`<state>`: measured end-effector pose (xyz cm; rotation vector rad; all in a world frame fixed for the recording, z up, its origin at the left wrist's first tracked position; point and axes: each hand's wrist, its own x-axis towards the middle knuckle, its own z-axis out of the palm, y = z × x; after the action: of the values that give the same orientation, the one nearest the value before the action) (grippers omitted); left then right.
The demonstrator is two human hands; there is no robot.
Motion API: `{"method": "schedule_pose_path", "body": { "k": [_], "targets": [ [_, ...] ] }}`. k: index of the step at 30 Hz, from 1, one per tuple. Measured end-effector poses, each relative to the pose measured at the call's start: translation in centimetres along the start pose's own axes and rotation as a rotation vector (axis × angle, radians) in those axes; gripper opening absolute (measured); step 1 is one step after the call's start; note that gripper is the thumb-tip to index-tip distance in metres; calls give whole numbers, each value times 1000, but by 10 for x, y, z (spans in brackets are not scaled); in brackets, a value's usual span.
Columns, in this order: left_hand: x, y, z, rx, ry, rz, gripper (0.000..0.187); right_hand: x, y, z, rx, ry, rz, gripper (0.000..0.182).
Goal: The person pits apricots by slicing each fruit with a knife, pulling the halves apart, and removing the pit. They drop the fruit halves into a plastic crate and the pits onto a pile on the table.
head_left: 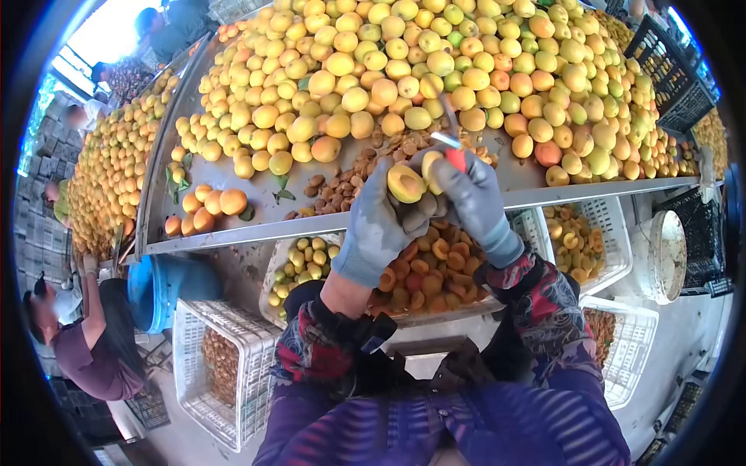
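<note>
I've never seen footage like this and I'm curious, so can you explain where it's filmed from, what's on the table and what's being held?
No machine is doing this work: a person is, and the one picture comes from a camera worn on that person's head, looking forward and down. The gloved left hand holds an opened fruit. The right hand, also gloved, is close against it and grips a red-handled tool. On the metal table lie many whole fruits, probably apricots, and brown pits.
</note>
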<state>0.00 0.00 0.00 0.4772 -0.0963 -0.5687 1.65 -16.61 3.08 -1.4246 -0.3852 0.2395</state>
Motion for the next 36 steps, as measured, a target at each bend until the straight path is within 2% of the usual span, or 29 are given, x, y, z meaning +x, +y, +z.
{"method": "schedule_pose_path", "body": {
  "k": [2,3,5,10,11,12,13,14,15,16,17,18,19,21,22,24,27,28,30,31,32,33,34,35,36],
  "targets": [
    [0,2,12,126,113,155,52,1,0,3,436,41,55,38],
    [1,-5,21,88,106,161,52,-3,-4,-5,405,42,79,38],
    [2,1,32,85,260,259,47,2,-1,-13,278,26,41,39],
    [5,1,34,116,306,352,38,-2,-15,4,250,69,76,33],
    [4,0,39,106,346,374,36,-6,-16,8,208,74,125,29],
    [3,0,21,80,190,335,31,-6,-15,14,174,65,165,25],
    [8,-8,7,-15,219,378,28,-6,0,11,46,-10,98,24],
    [17,-15,1,-103,239,442,26,-6,3,11,-273,-17,-164,27],
    [18,-15,9,-65,264,470,24,-4,2,21,-401,15,-363,30],
    [17,-14,8,-73,238,424,30,-6,0,22,-413,6,-268,32],
    [17,-13,8,-12,113,420,37,-3,7,24,-456,18,-331,33],
    [12,-14,9,-87,52,410,36,-5,11,24,-529,51,-363,32],
    [18,-22,4,-60,240,440,40,-3,10,28,-505,19,-391,32],
    [21,-24,-5,-199,116,395,38,-2,6,33,-639,198,-507,31],
    [13,-14,14,-192,118,413,38,-4,9,30,-631,185,-518,31],
    [-1,1,51,-289,364,348,40,-3,14,27,-657,315,-141,30],
    [5,-10,27,-243,361,442,34,0,12,29,-638,259,-210,30],
    [11,-8,20,-278,378,438,26,4,23,31,-782,377,-348,30],
    [13,-7,12,-219,337,455,21,3,13,35,-808,334,-245,31],
    [21,-13,-7,-188,366,478,19,4,14,34,-816,337,-280,32],
    [13,-8,3,-156,393,460,20,4,12,34,-788,347,-306,32],
    [12,-7,-3,-133,331,391,24,5,7,31,-712,345,-332,32],
    [13,-10,3,-111,391,443,28,6,13,21,-518,313,-341,24],
    [12,-10,6,-93,414,441,30,3,7,14,-550,358,-312,24],
    [12,-9,8,-122,442,393,29,2,-4,9,-171,321,-202,22]
  ]
}}
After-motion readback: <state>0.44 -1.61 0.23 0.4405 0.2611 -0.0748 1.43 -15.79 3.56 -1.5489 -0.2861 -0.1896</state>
